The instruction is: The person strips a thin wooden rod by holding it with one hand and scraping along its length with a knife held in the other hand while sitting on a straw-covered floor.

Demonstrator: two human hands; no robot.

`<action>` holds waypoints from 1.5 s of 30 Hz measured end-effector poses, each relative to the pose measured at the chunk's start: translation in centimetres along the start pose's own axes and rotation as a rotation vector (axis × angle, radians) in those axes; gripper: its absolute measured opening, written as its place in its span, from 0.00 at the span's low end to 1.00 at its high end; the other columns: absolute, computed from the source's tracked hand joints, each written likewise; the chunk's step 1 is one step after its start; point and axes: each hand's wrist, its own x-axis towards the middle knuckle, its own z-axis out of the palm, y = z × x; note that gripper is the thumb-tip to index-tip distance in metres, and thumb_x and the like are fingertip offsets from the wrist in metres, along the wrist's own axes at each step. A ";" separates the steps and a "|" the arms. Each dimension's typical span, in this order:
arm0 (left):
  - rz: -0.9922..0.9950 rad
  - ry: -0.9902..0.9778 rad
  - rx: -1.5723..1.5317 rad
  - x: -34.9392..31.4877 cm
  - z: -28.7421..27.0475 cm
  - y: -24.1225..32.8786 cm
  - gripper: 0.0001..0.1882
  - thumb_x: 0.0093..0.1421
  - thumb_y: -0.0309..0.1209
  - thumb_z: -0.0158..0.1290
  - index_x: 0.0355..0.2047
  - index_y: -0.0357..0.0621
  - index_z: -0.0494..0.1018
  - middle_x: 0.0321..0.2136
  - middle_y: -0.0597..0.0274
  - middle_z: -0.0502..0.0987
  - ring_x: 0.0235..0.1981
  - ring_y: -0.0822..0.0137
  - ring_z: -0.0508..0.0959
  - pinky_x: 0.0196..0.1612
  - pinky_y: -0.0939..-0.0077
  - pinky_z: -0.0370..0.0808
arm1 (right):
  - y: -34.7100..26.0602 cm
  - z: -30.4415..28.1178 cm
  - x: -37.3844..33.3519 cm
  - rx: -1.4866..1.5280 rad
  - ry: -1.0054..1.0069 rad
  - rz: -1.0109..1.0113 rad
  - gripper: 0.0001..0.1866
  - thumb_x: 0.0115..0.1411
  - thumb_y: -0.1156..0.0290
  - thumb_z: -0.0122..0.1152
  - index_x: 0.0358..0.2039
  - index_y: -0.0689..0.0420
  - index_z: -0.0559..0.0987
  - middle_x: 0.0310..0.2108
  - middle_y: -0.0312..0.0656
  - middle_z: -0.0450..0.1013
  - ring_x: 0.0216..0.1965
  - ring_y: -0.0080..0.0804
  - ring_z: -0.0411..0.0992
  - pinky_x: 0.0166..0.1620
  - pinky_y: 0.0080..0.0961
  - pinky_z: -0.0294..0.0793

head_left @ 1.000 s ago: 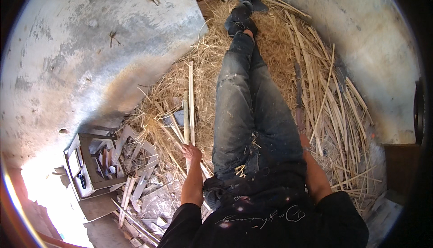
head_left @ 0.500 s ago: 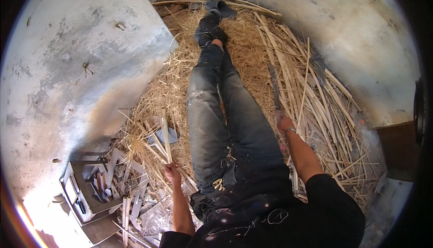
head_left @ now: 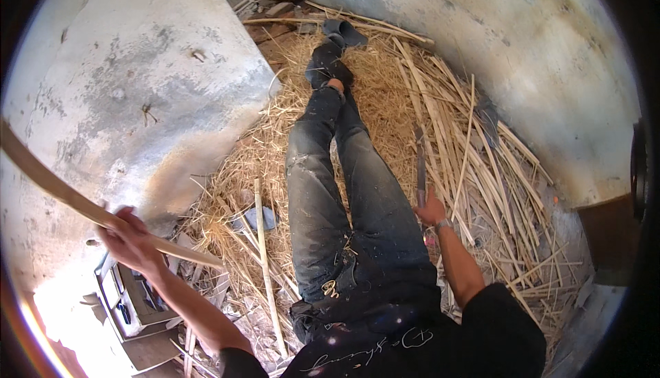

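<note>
My left hand [head_left: 132, 244] is raised off to the left, its fingers closed around a long, pale bamboo strip [head_left: 65, 192]. The strip slants from the left rim of the view down to the right, past my wrist. Beside my right thigh, my right hand [head_left: 431, 211] grips the lower end of a long, dark-bladed knife [head_left: 421, 161], which points away from me. Part of its handle is hidden by the fingers. A second pale strip [head_left: 264, 254] lies left of my legs, next to a blue-grey cloth-like piece [head_left: 258, 218].
My outstretched legs [head_left: 323, 172] rest on straw-like shavings [head_left: 381, 96]. Many long strips [head_left: 474, 144] are heaped along the right wall. At lower left stands a wooden frame-like box [head_left: 130, 295] among scraps. Worn plaster walls [head_left: 179, 27] close in both sides; a brown panel [head_left: 605, 234] stands far right.
My left hand has swung up and left, now with a long strip in it. My right hand and the knife have shifted slightly toward me. The view has tilted a little.
</note>
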 end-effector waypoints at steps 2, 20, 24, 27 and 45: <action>0.068 0.046 -0.105 4.0 1.6 4.5 0.21 0.77 0.40 0.41 0.57 0.33 0.65 0.32 0.57 0.80 0.23 0.81 0.69 0.25 0.82 0.65 | 1.7 -0.2 -1.1 -0.017 0.022 -0.050 0.43 0.48 0.52 0.72 0.59 0.66 0.68 0.42 0.66 0.78 0.44 0.61 0.78 0.49 0.48 0.77; 0.139 -0.468 -0.774 5.4 18.8 10.6 0.10 0.76 0.32 0.43 0.46 0.38 0.69 0.44 0.47 0.81 0.54 0.56 0.80 0.59 0.61 0.76 | 7.8 8.7 -3.6 0.193 0.035 0.026 0.30 0.56 0.52 0.67 0.48 0.64 0.75 0.43 0.59 0.78 0.48 0.58 0.76 0.49 0.48 0.75; 0.101 -0.593 -0.750 0.9 27.2 4.9 0.09 0.75 0.33 0.44 0.43 0.41 0.71 0.46 0.51 0.82 0.51 0.64 0.78 0.54 0.69 0.73 | 12.7 12.2 0.6 0.018 0.183 0.132 0.27 0.61 0.51 0.63 0.46 0.66 0.76 0.42 0.58 0.78 0.46 0.57 0.76 0.45 0.52 0.74; -0.085 -0.684 -0.677 -2.1 28.6 -1.1 0.09 0.75 0.31 0.46 0.43 0.39 0.72 0.44 0.56 0.82 0.48 0.68 0.78 0.58 0.70 0.71 | 10.2 14.4 2.0 0.003 0.125 0.100 0.26 0.62 0.52 0.63 0.45 0.66 0.76 0.41 0.57 0.78 0.44 0.56 0.76 0.44 0.51 0.74; -0.112 -0.808 -0.604 -2.8 32.4 -4.3 0.17 0.72 0.35 0.51 0.55 0.37 0.69 0.44 0.56 0.81 0.48 0.67 0.79 0.50 0.69 0.77 | 12.7 6.7 -1.7 0.068 0.404 -0.054 0.20 0.64 0.61 0.61 0.44 0.66 0.71 0.31 0.52 0.75 0.30 0.52 0.74 0.33 0.46 0.72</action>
